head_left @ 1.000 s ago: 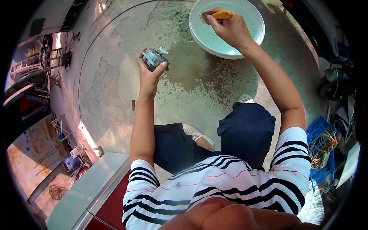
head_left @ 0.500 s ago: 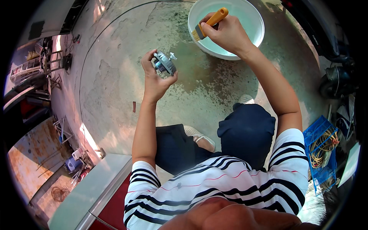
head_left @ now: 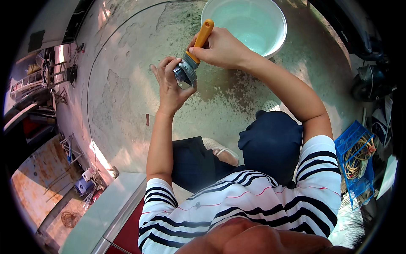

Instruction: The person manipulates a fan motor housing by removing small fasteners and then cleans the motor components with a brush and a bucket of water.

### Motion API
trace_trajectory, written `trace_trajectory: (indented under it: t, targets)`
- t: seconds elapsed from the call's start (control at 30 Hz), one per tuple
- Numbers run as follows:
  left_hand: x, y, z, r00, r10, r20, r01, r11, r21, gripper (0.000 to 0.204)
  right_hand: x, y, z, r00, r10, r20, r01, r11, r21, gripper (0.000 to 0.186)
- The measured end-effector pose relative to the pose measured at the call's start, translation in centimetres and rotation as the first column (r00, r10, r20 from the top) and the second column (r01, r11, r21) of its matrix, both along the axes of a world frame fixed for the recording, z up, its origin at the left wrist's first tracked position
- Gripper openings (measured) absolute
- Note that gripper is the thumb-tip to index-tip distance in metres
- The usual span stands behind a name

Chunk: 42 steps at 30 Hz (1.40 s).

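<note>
Between the thumb and fingers of my left hand (head_left: 170, 84) is a round grey metal part (head_left: 185, 75), held up over the wet floor. My right hand (head_left: 218, 47) grips a paintbrush (head_left: 204, 34) by its yellow-orange handle, which points up and away. The brush's grey ferrule meets the far upper side of the metal part; its bristles are mostly hidden there. Just beyond my right hand stands a white bucket (head_left: 282, 40) holding clear, greenish-looking water.
A thin dark cable (head_left: 94, 67) curves over the concrete floor at left. At right lies a blue plastic crate (head_left: 353, 163) with coiled yellow cord in it. A dark wheel (head_left: 367, 86) is beyond it. A pale panel (head_left: 99, 211) stands at lower left.
My right hand has come left and down from over the bucket, bringing the brush onto the metal part. The part has turned slightly in my left hand, and the brush handle is more upright.
</note>
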State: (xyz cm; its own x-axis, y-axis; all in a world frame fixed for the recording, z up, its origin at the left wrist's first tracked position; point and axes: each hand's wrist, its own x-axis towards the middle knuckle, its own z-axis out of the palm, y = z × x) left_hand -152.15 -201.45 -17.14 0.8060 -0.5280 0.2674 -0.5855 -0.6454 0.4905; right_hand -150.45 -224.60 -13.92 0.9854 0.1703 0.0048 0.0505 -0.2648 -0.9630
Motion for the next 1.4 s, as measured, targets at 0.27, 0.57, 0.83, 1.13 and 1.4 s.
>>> trace_trajectory:
  t: [0.27, 0.57, 0.83, 1.13, 1.4]
  targets:
    - [-0.2, -0.5, 0.6, 0.999, -0.035, 0.024, 0.033, 0.996, 0.083, 0.086, 0.7, -0.3, -1.7, 1.000, 0.011, -0.024, -0.011, 1.000, 0.002, 0.030]
    - [-0.3, -1.1, 0.8, 1.000, -0.003, -0.019, 0.005, 0.996, 0.091, 0.088, 0.7, -0.7, -3.5, 0.999, 0.029, -0.028, -0.029, 0.999, 0.018, 0.032]
    - [0.6, 0.8, -0.9, 0.578, 0.338, -0.743, -0.575, 0.815, -0.076, 0.088, 6.6, -7.1, -8.9, 0.889, -0.414, 0.195, 0.448, 0.703, -0.552, 0.034]
    - [1.4, 2.9, -1.0, -0.055, -0.014, -0.998, -0.736, 0.676, 0.032, 0.058, 6.2, -8.5, -15.6, 0.960, -0.179, -0.218, 0.015, 0.805, -0.593, 0.028]
    - [1.2, 2.6, -0.9, -0.233, -0.345, -0.909, -0.786, 0.618, -0.033, 0.071, 3.4, -8.4, -10.1, 0.963, -0.264, -0.055, 0.223, 0.896, -0.384, 0.029]
